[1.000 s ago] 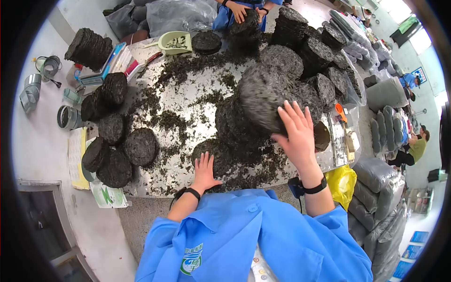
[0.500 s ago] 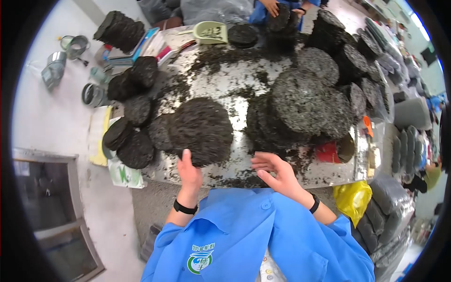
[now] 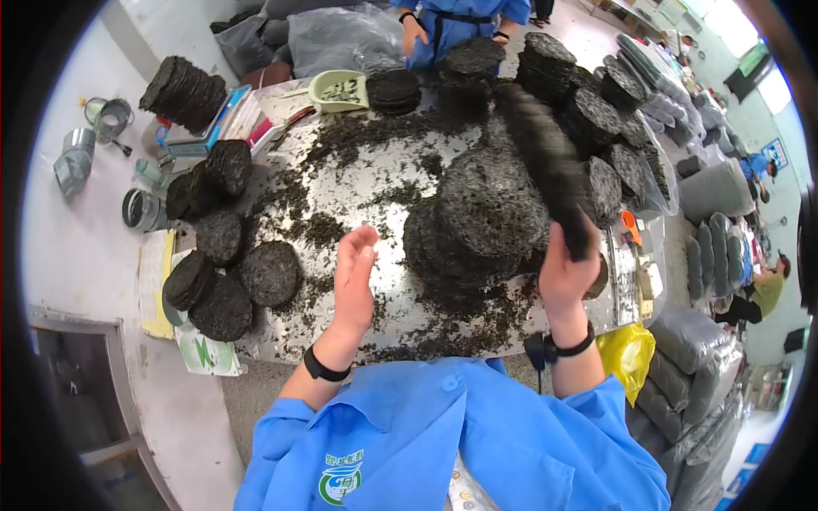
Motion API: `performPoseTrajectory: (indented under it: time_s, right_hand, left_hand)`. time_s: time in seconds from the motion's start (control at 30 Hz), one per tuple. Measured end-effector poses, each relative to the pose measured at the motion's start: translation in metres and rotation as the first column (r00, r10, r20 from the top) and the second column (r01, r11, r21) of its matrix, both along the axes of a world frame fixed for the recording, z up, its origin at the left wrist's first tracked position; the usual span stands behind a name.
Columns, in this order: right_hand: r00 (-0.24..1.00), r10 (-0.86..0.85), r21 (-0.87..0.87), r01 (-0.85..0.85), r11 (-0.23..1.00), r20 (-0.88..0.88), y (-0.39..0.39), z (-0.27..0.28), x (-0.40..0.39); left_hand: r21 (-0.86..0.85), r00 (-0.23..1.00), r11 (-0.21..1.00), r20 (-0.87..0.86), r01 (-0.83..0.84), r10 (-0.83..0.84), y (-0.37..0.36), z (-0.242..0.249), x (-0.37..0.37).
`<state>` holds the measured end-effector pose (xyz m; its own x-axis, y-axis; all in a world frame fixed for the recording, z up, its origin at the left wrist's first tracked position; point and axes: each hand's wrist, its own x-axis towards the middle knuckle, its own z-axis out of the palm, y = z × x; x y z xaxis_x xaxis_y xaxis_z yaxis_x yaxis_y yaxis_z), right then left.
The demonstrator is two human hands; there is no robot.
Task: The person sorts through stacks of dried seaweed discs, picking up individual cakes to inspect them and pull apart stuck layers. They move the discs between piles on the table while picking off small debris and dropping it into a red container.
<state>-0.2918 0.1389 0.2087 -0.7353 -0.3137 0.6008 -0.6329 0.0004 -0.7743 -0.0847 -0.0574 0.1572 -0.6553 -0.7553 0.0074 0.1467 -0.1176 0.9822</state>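
Note:
My right hand [image 3: 568,271] grips the lower end of a dark round cake [image 3: 550,162], tilted up on edge and blurred by motion, at the right of the table. Just left of it lies a pile of round dark cakes [image 3: 490,204]. My left hand [image 3: 354,277] is raised over the near middle of the table with its fingers apart and nothing in it. Further left, a single round cake [image 3: 271,274] lies beside several smaller dark cakes [image 3: 220,308]. Dark crumbs are scattered over the metal tabletop [image 3: 336,192].
A green dustpan [image 3: 339,91] lies at the far edge, near a red-handled tool. Stacks of cakes [image 3: 596,115] stand at the back right. Across the table stands a co-worker in blue [image 3: 456,30]. A yellow bag [image 3: 628,358] hangs at the near right.
The large cake near my left hand is gone from there, and a cake is now upright in my right hand, which has moved right. The co-worker's hands have left the far stack.

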Motion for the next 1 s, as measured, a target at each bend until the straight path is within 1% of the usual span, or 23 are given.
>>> performPoseTrajectory:
  time_s: [0.03, 0.07, 0.1, 0.13, 0.2, 0.23, 0.3, 0.33, 0.37, 0.4, 0.43, 0.5, 0.53, 0.57, 0.6, 0.63, 0.7, 0.77, 0.83, 0.87, 0.9, 0.97, 1.0]
  right_hand:
    - [0.905, 0.139, 0.390, 0.032, 0.920, -0.403, 0.000, 0.032, -0.017]
    - [0.870, 0.311, 0.607, -0.017, 0.795, -0.382, 0.002, 0.028, -0.021]
    - [0.825, 0.469, 0.787, -0.049, 0.615, -0.315, 0.003, 0.021, -0.025]
    - [0.831, 0.501, 0.761, -0.159, 0.629, -0.241, 0.013, 0.013, -0.022]
    - [0.918, 0.310, 0.515, -0.146, 0.845, -0.248, 0.039, 0.009, -0.008]
    - [0.980, 0.157, 0.320, -0.110, 0.941, -0.124, 0.056, -0.014, -0.002]
    - [0.983, -0.041, 0.190, 0.007, 0.982, 0.180, 0.088, -0.060, 0.009]
    - [0.920, -0.033, 0.171, -0.037, 0.985, 0.391, 0.095, -0.098, 0.011]
    - [0.743, -0.036, 0.232, -0.163, 0.959, 0.669, 0.105, -0.146, 0.008]
    - [0.432, -0.085, 0.203, -0.236, 0.950, 0.898, 0.101, -0.180, 0.007]
    - [0.249, -0.103, 0.172, -0.273, 0.947, 0.963, 0.104, -0.233, 0.006]
    - [0.212, -0.101, 0.126, -0.105, 0.987, 0.972, 0.091, -0.314, 0.004]
    - [0.192, -0.085, 0.109, -0.118, 0.987, 0.978, 0.075, -0.341, 0.001]
    - [0.162, -0.084, 0.085, -0.003, 0.996, 0.983, 0.055, -0.363, 0.000]
    - [0.128, -0.085, 0.069, 0.119, 0.990, 0.988, 0.038, -0.374, 0.004]
    - [0.105, -0.071, 0.058, 0.121, 0.991, 0.992, 0.025, -0.375, 0.007]
    - [-0.156, -0.104, 0.136, 0.210, 0.968, 0.982, 0.002, -0.371, 0.002]
    - [-0.170, -0.073, 0.108, 0.207, 0.972, 0.983, -0.007, -0.350, 0.001]
    - [-0.273, 0.138, -0.095, 0.166, 0.982, 0.952, 0.000, -0.358, -0.009]
    - [-0.279, 0.139, -0.094, 0.166, 0.982, 0.950, -0.002, -0.363, -0.008]
    - [-0.258, 0.250, -0.219, 0.143, 0.965, 0.933, -0.004, -0.368, -0.006]
    - [-0.230, 0.452, -0.446, 0.080, 0.891, 0.862, -0.007, -0.378, 0.002]
    - [-0.271, 0.512, -0.514, 0.072, 0.855, 0.815, -0.009, -0.371, 0.003]
  left_hand:
    - [-0.158, 0.998, 0.985, -0.037, -0.063, 0.058, -0.002, 0.003, -0.016]
    - [-0.393, 0.997, 0.916, -0.046, -0.081, 0.069, -0.001, 0.011, -0.028]
    - [-0.581, 0.997, 0.812, -0.081, -0.052, 0.006, 0.005, 0.039, -0.046]
    - [-0.722, 0.996, 0.692, -0.043, 0.024, -0.080, 0.008, 0.054, -0.064]
    - [-0.872, 0.988, 0.474, 0.062, 0.123, -0.142, 0.023, 0.068, -0.114]
    - [-0.894, 0.987, 0.418, 0.146, 0.160, -0.065, 0.032, 0.047, -0.136]
    - [-0.888, 0.924, 0.289, 0.380, 0.357, 0.027, 0.035, 0.011, -0.153]
    - [-0.889, 0.919, 0.273, 0.392, 0.367, 0.039, 0.035, 0.003, -0.153]
    - [-0.886, 0.911, 0.258, 0.409, 0.384, 0.048, 0.037, -0.003, -0.150]
    - [-0.899, 0.915, 0.232, 0.397, 0.372, 0.071, 0.039, -0.005, -0.145]
    - [-0.893, 0.907, 0.223, 0.416, 0.392, 0.071, 0.040, -0.005, -0.140]
    - [-0.882, 0.894, 0.223, 0.440, 0.415, 0.078, 0.039, 0.000, -0.130]
    - [-0.883, 0.893, 0.225, 0.440, 0.412, 0.093, 0.038, 0.002, -0.124]
    - [-0.875, 0.880, 0.215, 0.463, 0.434, 0.106, 0.034, 0.002, -0.118]
    - [-0.867, 0.874, 0.242, 0.472, 0.436, 0.114, 0.030, 0.002, -0.111]
    - [-0.861, 0.872, 0.267, 0.475, 0.433, 0.119, 0.026, 0.004, -0.105]
    - [-0.850, 0.876, 0.317, 0.471, 0.420, 0.102, 0.015, 0.009, -0.091]
    - [-0.836, 0.879, 0.388, 0.462, 0.388, 0.117, 0.003, 0.007, -0.077]
    - [-0.818, 0.907, 0.491, 0.405, 0.300, 0.120, -0.012, 0.011, -0.062]
    - [-0.820, 0.915, 0.515, 0.373, 0.248, 0.154, -0.022, 0.014, -0.051]
    - [-0.784, 0.897, 0.586, 0.391, 0.206, 0.208, -0.034, 0.015, -0.038]
    - [-0.581, 0.841, 0.811, 0.469, 0.065, 0.270, -0.072, -0.006, 0.002]
    - [-0.511, 0.832, 0.857, 0.504, 0.069, 0.233, -0.093, -0.025, 0.027]
